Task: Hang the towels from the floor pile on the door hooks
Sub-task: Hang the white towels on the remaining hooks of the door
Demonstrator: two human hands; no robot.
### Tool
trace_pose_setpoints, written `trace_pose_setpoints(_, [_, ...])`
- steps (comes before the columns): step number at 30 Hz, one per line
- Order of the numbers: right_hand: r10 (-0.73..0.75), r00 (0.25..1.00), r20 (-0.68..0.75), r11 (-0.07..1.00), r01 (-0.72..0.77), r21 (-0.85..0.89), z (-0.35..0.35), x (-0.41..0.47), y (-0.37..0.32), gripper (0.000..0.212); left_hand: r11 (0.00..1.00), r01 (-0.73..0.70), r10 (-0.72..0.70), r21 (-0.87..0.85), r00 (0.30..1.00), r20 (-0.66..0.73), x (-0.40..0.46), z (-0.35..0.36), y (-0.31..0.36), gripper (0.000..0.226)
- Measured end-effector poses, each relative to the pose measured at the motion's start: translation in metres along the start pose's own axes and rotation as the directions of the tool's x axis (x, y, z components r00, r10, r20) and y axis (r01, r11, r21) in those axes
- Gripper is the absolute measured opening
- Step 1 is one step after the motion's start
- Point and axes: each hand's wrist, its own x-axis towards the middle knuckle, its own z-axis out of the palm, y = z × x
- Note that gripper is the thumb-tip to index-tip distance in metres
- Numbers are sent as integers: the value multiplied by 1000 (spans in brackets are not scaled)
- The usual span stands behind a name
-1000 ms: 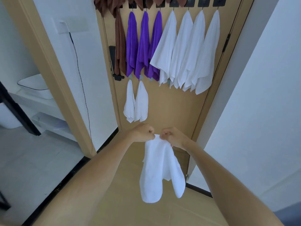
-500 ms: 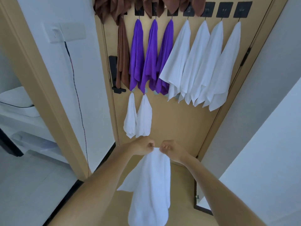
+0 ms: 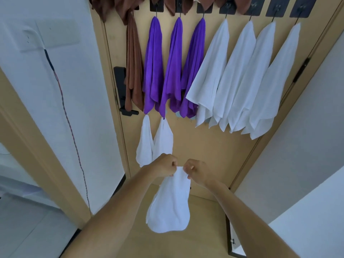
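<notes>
Right in front of the door (image 3: pixel 204 155), down low: left hand (image 3: pixel 163 165) and right hand (image 3: pixel 198 170) both curled tight, pinching the top edge of a white towel (image 3: pixel 170 205), rest dangling loose between the forearms. Up on the hooks (image 3: pixel 250 8): brown, three purple, four white towels, plus two small white ones lower, just above the left hand.

White walls (image 3: pixel 78 94), wooden doorframe (image 3: pixel 26 131)

white towel (image 3: pixel 168 205) | flared lower corner now gathered in | hangs rounded, bunched
</notes>
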Motion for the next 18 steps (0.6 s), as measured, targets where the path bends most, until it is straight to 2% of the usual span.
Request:
trace_pose_setpoints(6, [-66, 997, -47, 998, 66, 0, -7, 87, 21, 16, 998, -5, 4, 57, 1000, 15, 82, -28, -14, 22])
trace_pose_setpoints(10, [-60, 993, -101, 998, 60, -1, -15, 136, 31, 13, 998, -12, 10, 68, 999, 30, 134, -41, -23, 17])
trace_pose_setpoints(13, [-40, 991, -127, 998, 46, 43, -16, 163, 38, 3, 999, -2, 0, 51, 999, 33, 163, -46, -29, 18])
trace_pose_setpoints(18, [-4, 988, -156, 997, 15, 69, -10, 205, 52, 12, 999, -9, 8, 34, 999, 43, 211, -51, -47, 19])
